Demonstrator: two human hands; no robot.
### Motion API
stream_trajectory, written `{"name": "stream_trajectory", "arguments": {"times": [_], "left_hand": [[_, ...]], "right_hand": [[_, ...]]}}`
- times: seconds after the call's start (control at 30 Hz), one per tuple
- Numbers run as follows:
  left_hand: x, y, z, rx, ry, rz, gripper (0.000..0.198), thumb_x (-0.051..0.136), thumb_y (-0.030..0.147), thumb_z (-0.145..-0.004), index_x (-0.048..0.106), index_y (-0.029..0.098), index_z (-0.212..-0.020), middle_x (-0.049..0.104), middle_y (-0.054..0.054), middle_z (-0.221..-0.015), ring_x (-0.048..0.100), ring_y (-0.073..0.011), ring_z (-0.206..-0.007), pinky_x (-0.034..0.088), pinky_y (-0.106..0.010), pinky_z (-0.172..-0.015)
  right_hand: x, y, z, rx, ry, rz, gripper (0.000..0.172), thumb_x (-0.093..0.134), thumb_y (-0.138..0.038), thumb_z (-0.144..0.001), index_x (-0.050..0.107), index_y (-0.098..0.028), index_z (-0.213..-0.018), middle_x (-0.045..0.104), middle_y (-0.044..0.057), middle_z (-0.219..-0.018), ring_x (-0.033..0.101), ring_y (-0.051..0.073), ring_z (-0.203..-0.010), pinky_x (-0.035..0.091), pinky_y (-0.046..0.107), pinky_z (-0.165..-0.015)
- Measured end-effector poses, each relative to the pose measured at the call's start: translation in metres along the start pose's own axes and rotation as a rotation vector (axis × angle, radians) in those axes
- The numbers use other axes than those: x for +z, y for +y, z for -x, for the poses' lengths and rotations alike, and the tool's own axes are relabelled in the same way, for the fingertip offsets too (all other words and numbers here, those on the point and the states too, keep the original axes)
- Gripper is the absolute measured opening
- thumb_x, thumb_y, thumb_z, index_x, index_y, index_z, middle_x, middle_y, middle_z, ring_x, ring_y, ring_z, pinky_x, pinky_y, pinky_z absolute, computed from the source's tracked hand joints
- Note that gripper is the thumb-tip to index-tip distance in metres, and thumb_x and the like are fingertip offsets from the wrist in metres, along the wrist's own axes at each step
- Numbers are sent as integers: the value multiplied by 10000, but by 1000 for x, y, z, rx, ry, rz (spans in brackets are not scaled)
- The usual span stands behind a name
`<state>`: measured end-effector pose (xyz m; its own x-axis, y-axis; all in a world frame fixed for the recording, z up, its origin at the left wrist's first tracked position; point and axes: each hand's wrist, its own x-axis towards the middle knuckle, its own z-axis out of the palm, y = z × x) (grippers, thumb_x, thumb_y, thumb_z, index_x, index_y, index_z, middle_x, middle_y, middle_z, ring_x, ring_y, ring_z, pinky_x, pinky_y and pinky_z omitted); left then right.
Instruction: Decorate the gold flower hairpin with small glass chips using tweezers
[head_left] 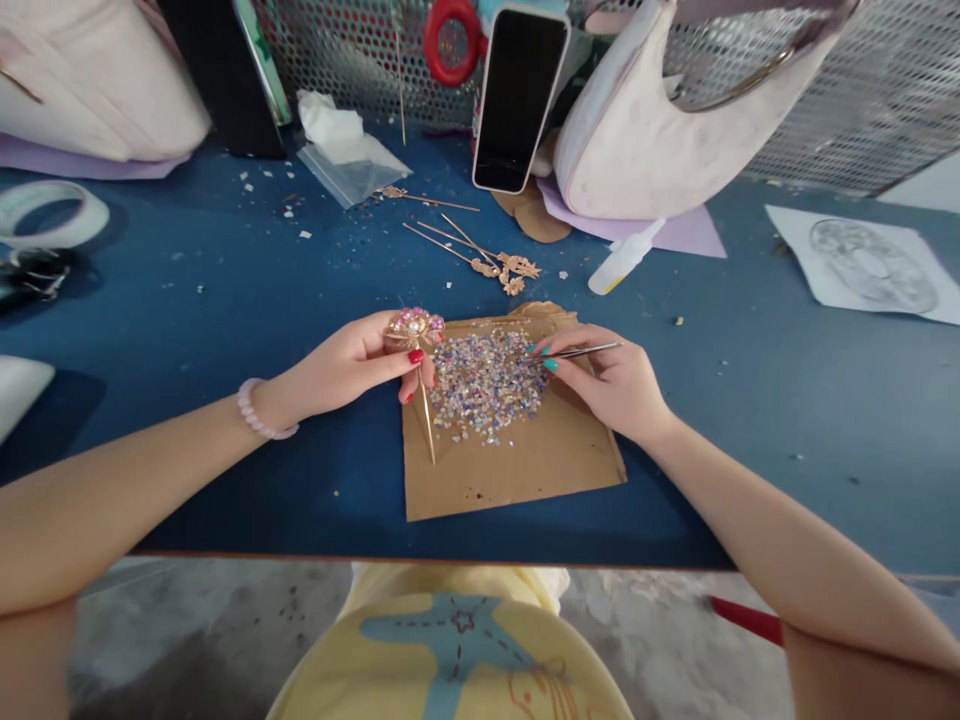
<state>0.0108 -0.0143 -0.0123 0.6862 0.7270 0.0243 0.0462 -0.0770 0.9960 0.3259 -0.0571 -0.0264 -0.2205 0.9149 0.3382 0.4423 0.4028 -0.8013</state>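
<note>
Between the thumb and fingers of my left hand (352,365) is a gold hairpin (425,405), its long prong slanting down over the cardboard. Pink stones and a pearl-like bead decorate its head. My right hand (619,385) pinches a pair of metal tweezers (581,351), with the tips reaching into the rhinestones. These small mixed-colour rhinestones (484,390) lie in a loose heap on a brown cardboard sheet (517,480). Whether the tweezers grip a stone is too small to tell. Several more gold hairpins (495,268) lie beyond the cardboard.
A white glue bottle (626,258) lies right of the hairpins. Behind stand a phone (521,100) and a white handbag (675,130), with a plastic bag (352,170) nearby. At left is a tape roll (51,213); at right, a printed paper (870,262). The blue table's front edge is near my body.
</note>
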Motion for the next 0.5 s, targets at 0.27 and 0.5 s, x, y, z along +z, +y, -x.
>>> {"name": "stream_trajectory", "arguments": {"times": [0.27,0.5], "left_hand": [[3,3,3,-81,21,5,75,547,152,-992,583,168,-1056,762,-32,-871,637,-94,-511,575,-252,-589],[3,0,8,-118,41,58,97,604,233,-994,608,192,-1081,765,-27,-845,643,-115,-508,581,-274,-578]], "right_hand": [[6,5,-3,77,122,-8,71,679,-277,-896,727,-227,-912,759,28,-935,730,177,-884,599,363,-829],[9,0,-7,66,60,-41,93,687,-314,-909,718,-227,-900,751,23,-878,717,155,-772,604,290,-655]]}}
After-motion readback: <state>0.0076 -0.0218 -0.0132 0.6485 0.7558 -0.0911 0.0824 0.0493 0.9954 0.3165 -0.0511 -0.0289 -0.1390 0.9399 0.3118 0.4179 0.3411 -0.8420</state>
